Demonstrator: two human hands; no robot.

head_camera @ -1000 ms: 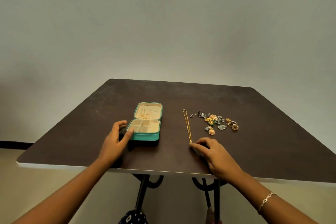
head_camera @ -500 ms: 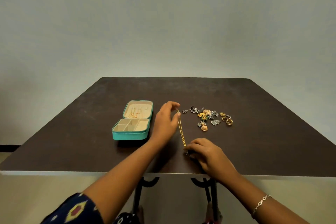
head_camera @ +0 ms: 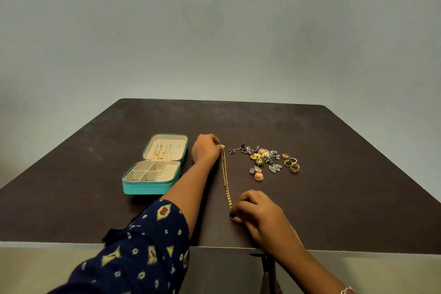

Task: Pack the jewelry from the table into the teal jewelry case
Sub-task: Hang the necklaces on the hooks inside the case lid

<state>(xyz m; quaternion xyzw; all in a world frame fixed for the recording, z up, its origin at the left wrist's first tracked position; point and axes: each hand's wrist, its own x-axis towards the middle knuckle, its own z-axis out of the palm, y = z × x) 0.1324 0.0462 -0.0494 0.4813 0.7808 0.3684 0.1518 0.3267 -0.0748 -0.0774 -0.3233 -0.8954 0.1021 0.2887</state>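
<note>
A gold chain necklace (head_camera: pixel 225 179) lies stretched straight on the dark table (head_camera: pixel 346 198). My left hand (head_camera: pixel 206 149) pinches its far end, just right of the open teal jewelry case (head_camera: pixel 152 185). My right hand (head_camera: pixel 256 212) pinches the near end close to the table's front edge. The case's lid stands open with gold pieces hanging inside; its cream compartments look bare. A heap of earrings and pendants (head_camera: pixel 261 160) and three rings (head_camera: pixel 291 163) lie to the right of the chain.
The table's front edge (head_camera: pixel 71 243) runs just below my right hand. A plain wall rises behind the table. A metal table leg (head_camera: pixel 268 270) shows under the front edge.
My left hand left the case, crossed to the chain's far end and took hold of it. My right hand stayed at the near end. The camera has come closer to the table.
</note>
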